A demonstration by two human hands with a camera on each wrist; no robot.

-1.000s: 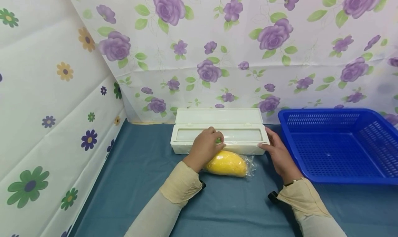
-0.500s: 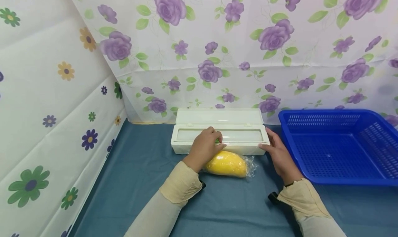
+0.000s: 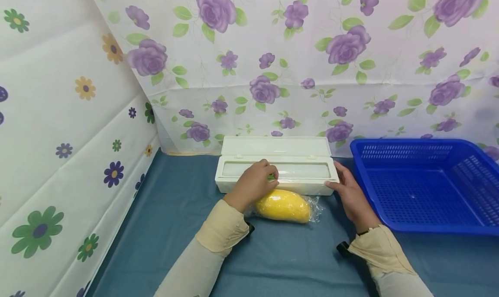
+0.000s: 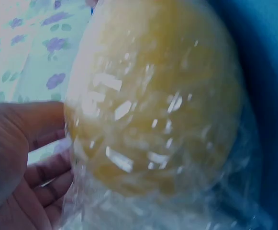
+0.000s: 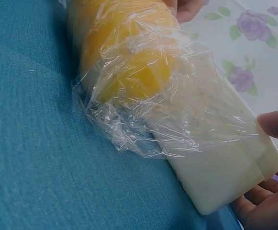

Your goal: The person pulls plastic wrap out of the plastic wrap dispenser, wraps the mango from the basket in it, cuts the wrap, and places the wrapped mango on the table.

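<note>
While the right hand [image 3: 352,197] clamps the white box [image 3: 304,187] at its end and the left hand [image 3: 253,182] seems to pinch a green piece [image 3: 271,176], the film-wrapped yellow thing [image 3: 283,206] lies before them on the worktop [image 3: 171,227]; weak right grip could let the box slide.

The box [image 3: 304,188] stands at the back of the tabletop [image 3: 167,245], its lid [image 3: 276,146] behind it, the rear curtain [image 3: 312,50] beyond. The bundle [image 3: 283,205] lies just before the box, the basket [image 3: 432,193] to its right. The left grip [image 3: 255,180] pinches a tab [image 3: 270,176] at the box's front edge; the right grip [image 3: 352,193] holds the right end. A side curtain [image 3: 39,115] hangs left.
</note>
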